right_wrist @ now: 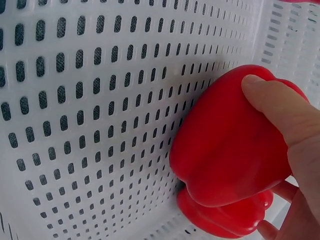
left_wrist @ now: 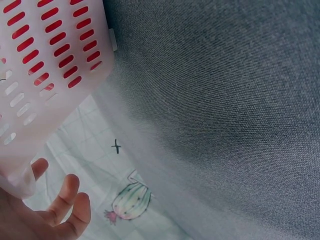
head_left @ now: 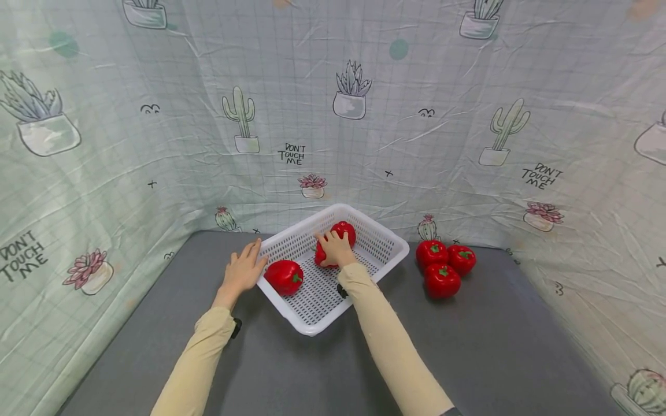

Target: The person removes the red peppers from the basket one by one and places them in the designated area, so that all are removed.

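A white perforated plastic basket (head_left: 312,318) stands turned cornerwise on the table. My left hand (head_left: 243,270) holds its left corner, thumb over the rim and fingers outside; the left wrist view shows these fingers (left_wrist: 67,200) bent beside the wall. Inside the basket my right hand (head_left: 337,248) grips a red bell pepper (right_wrist: 235,140), thumb on its near side and the other fingers partly hidden behind it. A second red bell pepper (head_left: 344,230) lies close against the held one. Near the left corner rests another red bell pepper (head_left: 284,277), its green stem facing right.
To the right of the basket, three red bell peppers (head_left: 442,281) sit grouped on the dark grey table (head_left: 499,346). A pale curtain (head_left: 291,104) printed with cactus pots surrounds the table at the back and both sides.
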`<action>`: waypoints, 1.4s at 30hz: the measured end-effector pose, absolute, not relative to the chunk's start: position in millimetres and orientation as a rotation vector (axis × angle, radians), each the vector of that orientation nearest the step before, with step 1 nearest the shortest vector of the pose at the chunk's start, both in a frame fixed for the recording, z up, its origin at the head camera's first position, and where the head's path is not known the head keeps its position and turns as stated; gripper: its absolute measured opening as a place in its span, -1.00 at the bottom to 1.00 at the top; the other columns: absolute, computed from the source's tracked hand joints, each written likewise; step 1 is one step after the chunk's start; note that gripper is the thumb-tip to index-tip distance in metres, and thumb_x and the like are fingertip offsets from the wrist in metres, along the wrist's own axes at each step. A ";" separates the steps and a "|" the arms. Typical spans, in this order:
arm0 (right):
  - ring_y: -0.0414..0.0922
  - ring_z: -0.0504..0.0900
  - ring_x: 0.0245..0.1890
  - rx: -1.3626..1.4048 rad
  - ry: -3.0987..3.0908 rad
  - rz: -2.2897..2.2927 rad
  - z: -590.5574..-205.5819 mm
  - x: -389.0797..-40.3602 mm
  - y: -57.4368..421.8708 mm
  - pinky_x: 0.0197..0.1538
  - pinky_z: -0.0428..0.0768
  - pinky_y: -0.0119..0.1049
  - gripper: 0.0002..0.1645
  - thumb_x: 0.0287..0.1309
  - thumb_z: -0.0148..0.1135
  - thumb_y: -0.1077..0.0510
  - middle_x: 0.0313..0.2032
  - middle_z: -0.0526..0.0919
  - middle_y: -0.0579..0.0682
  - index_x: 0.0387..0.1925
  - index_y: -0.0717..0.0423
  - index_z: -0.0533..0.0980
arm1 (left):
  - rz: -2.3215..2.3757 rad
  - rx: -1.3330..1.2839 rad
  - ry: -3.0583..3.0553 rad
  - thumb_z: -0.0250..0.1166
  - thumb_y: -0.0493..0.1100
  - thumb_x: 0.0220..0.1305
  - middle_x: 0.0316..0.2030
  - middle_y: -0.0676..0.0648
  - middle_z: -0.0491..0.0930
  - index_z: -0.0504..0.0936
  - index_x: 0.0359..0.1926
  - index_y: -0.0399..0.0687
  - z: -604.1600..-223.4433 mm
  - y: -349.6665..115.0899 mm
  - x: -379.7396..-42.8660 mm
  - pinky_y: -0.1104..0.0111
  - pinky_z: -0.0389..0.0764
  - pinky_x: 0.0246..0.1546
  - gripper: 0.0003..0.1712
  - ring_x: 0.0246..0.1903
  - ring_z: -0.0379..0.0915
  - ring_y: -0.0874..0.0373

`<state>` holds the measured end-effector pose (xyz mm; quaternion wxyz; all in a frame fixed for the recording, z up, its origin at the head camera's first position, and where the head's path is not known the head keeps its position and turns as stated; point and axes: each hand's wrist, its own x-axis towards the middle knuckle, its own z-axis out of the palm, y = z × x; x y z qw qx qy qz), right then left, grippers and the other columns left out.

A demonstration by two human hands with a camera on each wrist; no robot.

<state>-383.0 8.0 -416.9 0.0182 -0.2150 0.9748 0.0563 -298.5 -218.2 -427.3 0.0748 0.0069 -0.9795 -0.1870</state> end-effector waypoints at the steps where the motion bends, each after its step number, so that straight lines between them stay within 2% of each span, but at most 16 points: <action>1: -0.02 0.16 0.27 -0.669 3.027 0.168 -416.8 -383.2 8.1 0.30 0.04 0.08 -0.03 -0.10 0.27 -0.15 0.25 0.24 0.01 0.32 -0.20 0.02 | -0.563 0.020 -2.939 -0.13 0.06 0.28 0.29 -0.24 0.09 -0.01 0.36 -0.10 -427.6 -218.3 -298.8 -0.24 0.17 0.03 -0.31 0.08 0.10 -0.34; 22: -0.03 0.15 0.26 -0.847 3.025 0.109 -395.8 -370.8 -3.7 0.27 0.08 0.12 -0.08 -0.14 0.28 -0.18 0.24 0.24 0.02 0.28 -0.16 0.13 | -0.578 0.035 -2.958 -0.14 0.07 0.30 0.30 -0.23 0.06 -0.04 0.37 -0.07 -430.4 -220.3 -302.8 -0.26 0.14 0.03 -0.31 0.13 0.04 -0.36; 30: -0.06 0.23 0.20 -0.986 3.077 0.146 -376.4 -360.1 -5.6 0.23 0.16 0.11 -0.10 -0.18 0.31 -0.20 0.14 0.32 0.00 0.22 -0.07 0.19 | -0.568 0.030 -2.953 -0.15 0.07 0.30 0.30 -0.24 0.06 -0.04 0.36 -0.08 -429.2 -219.7 -302.6 -0.25 0.15 0.03 -0.31 0.12 0.06 -0.35; 36: -0.05 0.23 0.17 -1.074 3.081 0.215 -362.8 -350.9 -4.6 0.19 0.23 0.00 -0.09 -0.19 0.28 -0.24 0.13 0.33 0.00 0.18 0.01 0.18 | -0.592 0.016 -2.949 -0.15 0.07 0.29 0.30 -0.24 0.06 -0.04 0.36 -0.09 -429.2 -219.3 -301.1 -0.26 0.14 0.03 -0.31 0.12 0.05 -0.38; 42: -0.04 0.24 0.10 -1.193 3.110 0.177 -349.6 -341.0 0.9 0.17 0.24 0.00 -0.08 -0.21 0.28 -0.23 0.08 0.37 0.00 0.16 0.08 0.18 | -0.583 0.022 -2.944 -0.15 0.07 0.30 0.30 -0.24 0.06 -0.03 0.36 -0.08 -430.2 -220.5 -302.0 -0.26 0.13 0.03 -0.32 0.13 0.05 -0.38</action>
